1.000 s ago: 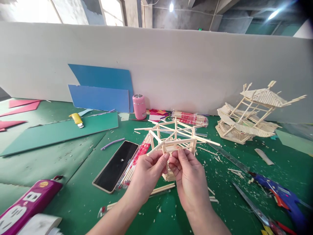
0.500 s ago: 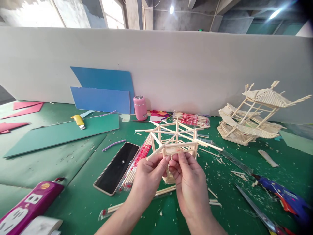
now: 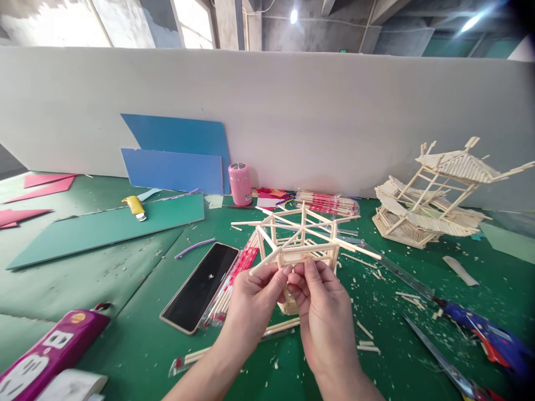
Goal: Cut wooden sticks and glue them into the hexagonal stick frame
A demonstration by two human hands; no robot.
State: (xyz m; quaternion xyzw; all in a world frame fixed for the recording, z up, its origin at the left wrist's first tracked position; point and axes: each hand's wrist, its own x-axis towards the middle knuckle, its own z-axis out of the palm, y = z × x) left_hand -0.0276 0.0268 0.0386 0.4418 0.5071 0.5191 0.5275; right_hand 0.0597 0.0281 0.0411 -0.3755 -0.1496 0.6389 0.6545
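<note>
A pavilion-like frame of thin wooden sticks (image 3: 302, 229) stands on the green table, with long sticks jutting out from its top. My left hand (image 3: 257, 292) is closed, thumb and forefinger pinching at the near left post. Beside it, my right hand (image 3: 324, 306) pinches at a thin crosswise stick on the same near side. The fingertips of both hands almost touch and hide the exact spot they grip. Part of the frame's lower front is covered by my hands.
A finished-looking stick pavilion (image 3: 430, 206) leans at the back right. Scissors (image 3: 443, 356) and a blue glue gun (image 3: 480, 328) lie at right. Left are a phone (image 3: 200, 287), bagged sticks (image 3: 234, 278), a yellow cutter (image 3: 134, 206) and a purple power strip (image 3: 54, 351). A pink flask (image 3: 240, 185) stands behind.
Almost nothing differs. Both hands keep their pinch at the front of the frame, and the view has shifted very slightly.
</note>
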